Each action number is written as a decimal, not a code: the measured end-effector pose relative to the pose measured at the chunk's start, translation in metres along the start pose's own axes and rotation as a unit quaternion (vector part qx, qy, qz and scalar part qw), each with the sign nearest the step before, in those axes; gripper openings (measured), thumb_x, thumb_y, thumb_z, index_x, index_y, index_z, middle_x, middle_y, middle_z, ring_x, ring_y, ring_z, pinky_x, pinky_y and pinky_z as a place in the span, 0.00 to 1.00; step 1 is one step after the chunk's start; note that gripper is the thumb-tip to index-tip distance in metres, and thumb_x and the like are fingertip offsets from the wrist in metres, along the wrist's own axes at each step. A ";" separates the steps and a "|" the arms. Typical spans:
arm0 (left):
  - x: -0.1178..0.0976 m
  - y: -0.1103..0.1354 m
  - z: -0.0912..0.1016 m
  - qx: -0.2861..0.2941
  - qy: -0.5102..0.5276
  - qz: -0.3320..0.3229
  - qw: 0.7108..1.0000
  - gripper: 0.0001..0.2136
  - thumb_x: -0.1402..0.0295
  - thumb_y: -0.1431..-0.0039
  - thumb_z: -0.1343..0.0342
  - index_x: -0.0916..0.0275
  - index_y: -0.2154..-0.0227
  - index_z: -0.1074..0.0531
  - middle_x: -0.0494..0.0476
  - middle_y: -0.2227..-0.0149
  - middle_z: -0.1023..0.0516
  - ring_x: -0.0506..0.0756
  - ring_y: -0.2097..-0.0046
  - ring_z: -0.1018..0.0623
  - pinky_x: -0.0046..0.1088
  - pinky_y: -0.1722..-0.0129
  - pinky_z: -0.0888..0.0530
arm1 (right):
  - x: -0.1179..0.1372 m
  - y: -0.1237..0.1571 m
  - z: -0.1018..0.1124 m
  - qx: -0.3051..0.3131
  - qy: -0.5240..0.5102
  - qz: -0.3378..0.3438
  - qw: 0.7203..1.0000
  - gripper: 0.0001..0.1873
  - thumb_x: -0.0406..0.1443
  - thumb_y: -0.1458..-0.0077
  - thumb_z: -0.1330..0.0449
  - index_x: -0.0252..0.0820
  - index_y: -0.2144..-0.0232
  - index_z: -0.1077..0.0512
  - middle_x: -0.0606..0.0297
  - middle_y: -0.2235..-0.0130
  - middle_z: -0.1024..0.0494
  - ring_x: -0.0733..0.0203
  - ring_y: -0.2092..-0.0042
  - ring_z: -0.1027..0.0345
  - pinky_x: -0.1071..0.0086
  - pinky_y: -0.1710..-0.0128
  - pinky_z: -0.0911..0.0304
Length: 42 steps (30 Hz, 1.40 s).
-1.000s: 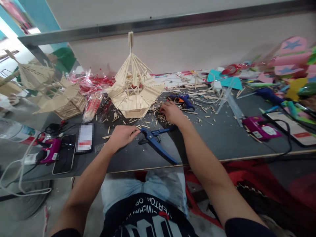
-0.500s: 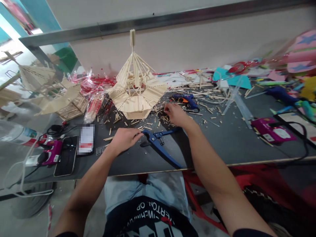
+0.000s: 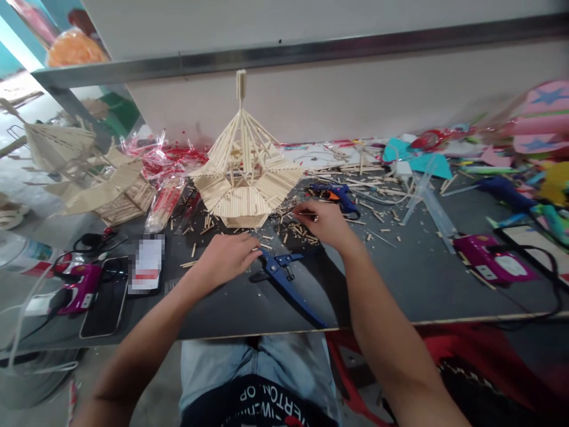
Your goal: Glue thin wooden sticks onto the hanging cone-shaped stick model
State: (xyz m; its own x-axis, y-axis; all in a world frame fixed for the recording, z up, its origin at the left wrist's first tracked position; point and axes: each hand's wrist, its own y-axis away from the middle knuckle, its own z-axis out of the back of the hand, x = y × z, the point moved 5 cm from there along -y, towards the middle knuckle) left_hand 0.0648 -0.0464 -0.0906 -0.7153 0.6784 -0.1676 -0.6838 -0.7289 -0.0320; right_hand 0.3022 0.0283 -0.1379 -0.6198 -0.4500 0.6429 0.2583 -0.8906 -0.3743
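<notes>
A lantern-shaped model built of thin wooden sticks (image 3: 242, 172) stands on the dark table (image 3: 400, 279) in front of me. My left hand (image 3: 226, 258) rests fingers-curled on the table beside the head of blue cutting pliers (image 3: 284, 276), touching it. My right hand (image 3: 322, 222) hovers over a scatter of short cut sticks (image 3: 297, 228) just right of the model, its fingers pinched on a small stick piece.
A blue glue gun (image 3: 335, 194) lies behind my right hand. Left: a phone (image 3: 104, 296), a blurred card (image 3: 146, 264), a magenta device (image 3: 75, 290), another stick model (image 3: 89, 178) and red-wrapped packets (image 3: 166, 178). Right: a second magenta device (image 3: 493, 267), coloured craft pieces.
My right hand lifted from the stick scatter with a small piece pinched in its fingers. My left hand stayed at the pliers' head. The view tilted slightly.
</notes>
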 end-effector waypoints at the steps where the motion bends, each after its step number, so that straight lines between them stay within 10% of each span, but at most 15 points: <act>1: -0.004 -0.006 0.005 0.001 -0.029 -0.005 1.000 0.14 0.60 0.26 0.54 0.60 0.56 0.24 0.55 0.58 0.17 0.58 0.58 0.17 0.30 0.68 0.30 | 0.003 0.000 -0.001 0.002 -0.008 0.000 1.000 0.06 0.39 0.43 0.40 0.44 0.67 0.25 0.58 0.64 0.17 0.54 0.64 0.25 0.61 0.61 0.31; 12: -0.043 -0.062 0.014 0.034 -0.136 0.074 0.987 0.15 0.83 0.34 0.55 0.76 0.52 0.25 0.69 0.64 0.18 0.63 0.62 0.15 0.31 0.70 0.25 | 0.035 0.004 -0.016 0.086 -0.168 -0.011 0.982 0.13 0.44 0.42 0.37 0.41 0.60 0.25 0.60 0.65 0.19 0.60 0.65 0.25 0.67 0.63 0.29; 23: -0.040 -0.057 0.011 0.035 -0.099 -0.071 0.992 0.15 0.82 0.35 0.54 0.71 0.53 0.23 0.63 0.66 0.17 0.61 0.66 0.15 0.31 0.75 0.33 | 0.035 0.011 -0.014 0.155 -0.282 -0.060 0.945 0.14 0.42 0.45 0.31 0.42 0.59 0.24 0.61 0.64 0.18 0.61 0.62 0.23 0.69 0.60 0.29; 42: -0.045 -0.052 0.024 0.055 -0.090 -0.125 0.986 0.13 0.83 0.39 0.51 0.67 0.65 0.20 0.58 0.71 0.18 0.57 0.69 0.17 0.31 0.77 0.42 | 0.042 0.015 -0.013 0.198 -0.305 -0.082 0.928 0.15 0.45 0.47 0.30 0.43 0.64 0.25 0.63 0.68 0.20 0.63 0.65 0.25 0.71 0.64 0.31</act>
State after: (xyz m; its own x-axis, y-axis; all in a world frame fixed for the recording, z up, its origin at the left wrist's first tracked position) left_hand 0.1294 -0.0367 -0.0575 -0.5287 0.8488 0.0095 -0.8470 -0.5283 0.0589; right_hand 0.2704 -0.0034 -0.1249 -0.1713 -0.1528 0.9733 0.5245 -0.8504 -0.0412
